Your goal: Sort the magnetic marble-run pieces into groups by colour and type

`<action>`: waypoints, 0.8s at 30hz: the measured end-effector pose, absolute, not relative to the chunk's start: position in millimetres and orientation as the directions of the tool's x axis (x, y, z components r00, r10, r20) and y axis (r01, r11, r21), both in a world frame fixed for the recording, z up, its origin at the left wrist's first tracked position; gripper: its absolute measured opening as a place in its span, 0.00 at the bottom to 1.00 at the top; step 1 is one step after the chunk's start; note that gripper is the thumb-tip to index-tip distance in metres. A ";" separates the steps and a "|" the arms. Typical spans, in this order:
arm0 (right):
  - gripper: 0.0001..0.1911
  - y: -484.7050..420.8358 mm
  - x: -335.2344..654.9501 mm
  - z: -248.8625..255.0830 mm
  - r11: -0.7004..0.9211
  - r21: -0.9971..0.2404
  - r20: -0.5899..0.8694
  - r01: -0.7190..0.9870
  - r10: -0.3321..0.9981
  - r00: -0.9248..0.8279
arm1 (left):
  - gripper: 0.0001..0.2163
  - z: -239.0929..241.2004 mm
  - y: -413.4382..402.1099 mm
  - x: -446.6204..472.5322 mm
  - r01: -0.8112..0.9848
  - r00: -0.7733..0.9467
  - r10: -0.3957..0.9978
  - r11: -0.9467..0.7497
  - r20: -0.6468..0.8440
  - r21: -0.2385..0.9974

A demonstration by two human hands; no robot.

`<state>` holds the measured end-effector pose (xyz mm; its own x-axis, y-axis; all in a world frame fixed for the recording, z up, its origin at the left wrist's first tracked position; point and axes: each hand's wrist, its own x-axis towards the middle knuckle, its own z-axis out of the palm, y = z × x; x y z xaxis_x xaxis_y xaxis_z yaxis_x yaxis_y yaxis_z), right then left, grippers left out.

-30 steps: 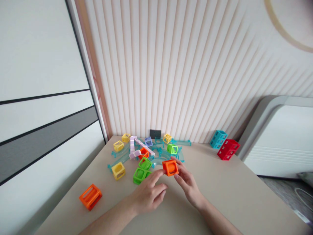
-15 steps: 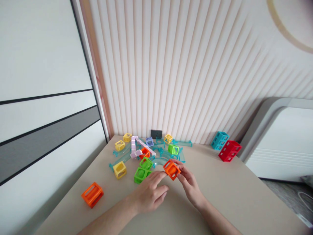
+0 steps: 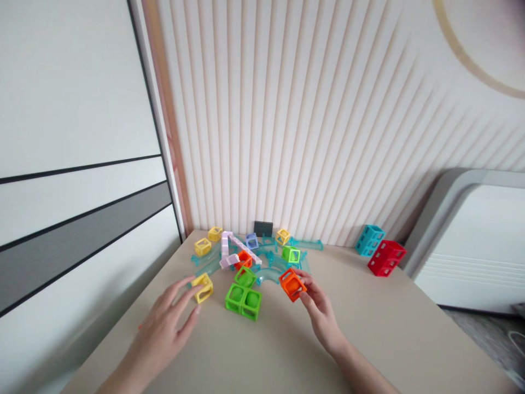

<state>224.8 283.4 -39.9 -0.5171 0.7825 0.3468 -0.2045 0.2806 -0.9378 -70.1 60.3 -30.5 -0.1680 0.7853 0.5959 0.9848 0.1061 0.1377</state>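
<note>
Orange open-frame plastic cube (image 3: 292, 284), tilted on one corner, pinched at its near right side in the fingertips of the right hand (image 3: 319, 311), just off the beige table top (image 3: 369, 328) near the middle of the scene. Seen from the head camera, looking down and forward. Left hand (image 3: 164, 328) spread wide and holding nothing, palm down over the near left of the table, fingertips just beside a small yellow open-frame plastic cube (image 3: 203, 287); contact cannot be told. Between the two hands, a double green plastic cube block (image 3: 243, 300) flat on the table, with a single green open-frame cube (image 3: 245, 276) just beyond it. Farther back, a loose spread of clear teal curved plastic track pieces (image 3: 268, 265), a pale lilac stepped plastic ramp (image 3: 232, 250) and more small yellow, green and orange cubes, close to the ribbed wall. Far right, a red plastic block (image 3: 386, 257) beside a turquoise plastic block (image 3: 369, 239), well apart from the hands.

Step in hand, judging by the pose: turning the orange cube for fitting among the other pieces. Next move likely calls for squaring the cube's faces to a neighbouring piece and steadying that piece with the free left hand.
</note>
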 end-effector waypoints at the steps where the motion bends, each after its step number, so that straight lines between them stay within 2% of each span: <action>1: 0.15 282.9 224.7 -39.2 0.280 -0.938 0.348 -0.206 0.783 -0.516 | 0.20 -37.1 48.6 -82.0 0.976 -0.216 0.790 0.152 0.574 0.159; 3: 0.16 281.6 224.2 -38.6 0.286 -0.936 0.352 -0.205 0.774 -0.526 | 0.26 -50.5 28.4 -100.1 0.965 -0.260 0.805 0.201 0.534 0.168; 6: 0.17 280.0 223.0 -39.8 0.305 -0.930 0.367 -0.204 0.749 -0.552 | 0.28 -68.0 9.1 -111.2 0.954 -0.297 0.838 0.243 0.457 0.174; 12: 0.17 281.7 222.3 -45.1 0.359 -0.911 0.408 -0.201 0.727 -0.552 | 0.19 -85.9 3.6 -114.1 0.922 -0.356 0.863 0.262 0.357 0.286; 17: 0.16 285.5 222.7 -48.7 0.367 -0.907 0.418 -0.206 0.732 -0.538 | 0.17 -80.8 7.9 -114.9 0.882 -0.401 0.823 0.228 0.403 0.412; 24: 0.14 286.1 221.0 -51.2 0.375 -0.904 0.425 -0.206 0.731 -0.533 | 0.21 -53.4 45.1 -84.9 0.895 -0.305 0.762 0.025 0.572 0.445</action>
